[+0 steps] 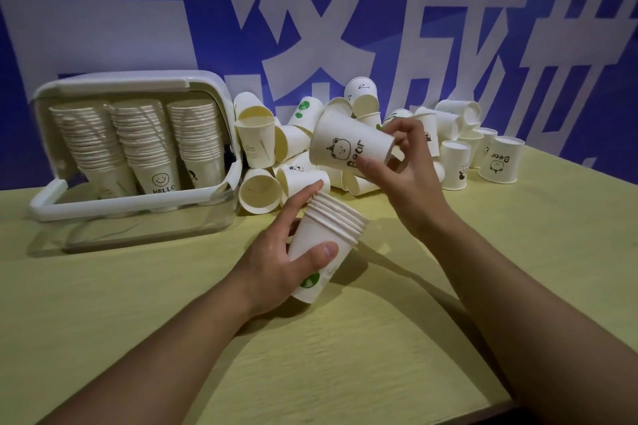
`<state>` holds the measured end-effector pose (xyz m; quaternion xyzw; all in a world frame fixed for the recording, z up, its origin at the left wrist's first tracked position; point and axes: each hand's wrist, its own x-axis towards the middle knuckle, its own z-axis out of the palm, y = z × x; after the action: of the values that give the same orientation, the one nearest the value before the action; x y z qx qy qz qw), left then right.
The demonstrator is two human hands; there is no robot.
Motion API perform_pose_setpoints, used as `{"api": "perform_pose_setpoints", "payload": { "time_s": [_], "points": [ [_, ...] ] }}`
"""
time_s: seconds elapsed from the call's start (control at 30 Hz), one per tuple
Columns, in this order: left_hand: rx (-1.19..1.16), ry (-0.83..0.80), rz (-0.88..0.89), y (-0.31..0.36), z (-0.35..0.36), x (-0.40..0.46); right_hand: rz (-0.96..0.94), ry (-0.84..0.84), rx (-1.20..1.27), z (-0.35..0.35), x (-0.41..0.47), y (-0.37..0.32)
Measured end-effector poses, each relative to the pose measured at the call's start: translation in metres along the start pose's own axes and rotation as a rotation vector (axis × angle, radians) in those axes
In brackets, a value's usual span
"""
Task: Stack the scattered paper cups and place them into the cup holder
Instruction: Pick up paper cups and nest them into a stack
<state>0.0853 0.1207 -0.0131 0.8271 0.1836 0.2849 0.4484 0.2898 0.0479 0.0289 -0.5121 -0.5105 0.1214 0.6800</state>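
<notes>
My left hand (pixel 276 259) wraps a short stack (pixel 324 245) of nested cups, thumb pressed across its front wall and my fingers (pixel 303 197) curled round the far side, the index tip reaching up past the rims. The stack leans, mouth up and away from me, its base lifted off the table (pixel 138 304).

My right hand (pixel 407 169) pinches a single cup (pixel 348 148), the one with the bear print, by its base end. The thumb sits under the wall and the fingertips close over the bottom, though I cannot quite tell how many fingers touch it. This cup lies tilted on its side in the air, just above and beyond the stack's rims, apart from them.

Behind both hands the loose pile (pixel 297 155) of cups sprawls against the blue wall (pixel 138 28). To my left stands the holder (pixel 221 93), its lid open, with three tall rows of cups inside.
</notes>
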Motion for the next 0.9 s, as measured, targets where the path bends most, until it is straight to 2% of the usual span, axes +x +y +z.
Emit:
{"api": "perform_pose_setpoints", "payload": {
  "time_s": [0.1, 0.3, 0.57, 0.7, 0.77, 0.9],
  "points": [
    [-0.028, 0.003, 0.011, -0.001, 0.0, 0.0, 0.023, -0.053, 0.084, 0.011, -0.002, 0.001],
    [-0.124, 0.064, 0.042, -0.005, 0.0, 0.003, 0.05, -0.139, 0.076, 0.023, -0.008, 0.006],
    [-0.067, 0.163, 0.061, -0.007, -0.002, 0.006, 0.042, -0.195, -0.035, 0.028, -0.011, 0.011],
    [-0.027, 0.264, 0.09, -0.008, -0.006, 0.008, 0.012, -0.24, -0.201, 0.026, -0.01, 0.019],
    [-0.018, 0.321, 0.092, -0.008, -0.007, 0.008, -0.008, -0.196, -0.327, 0.015, -0.003, 0.025],
    [-0.031, 0.345, 0.075, -0.007, -0.01, 0.008, 0.027, 0.086, -0.754, -0.033, 0.022, 0.048]
  ]
}}
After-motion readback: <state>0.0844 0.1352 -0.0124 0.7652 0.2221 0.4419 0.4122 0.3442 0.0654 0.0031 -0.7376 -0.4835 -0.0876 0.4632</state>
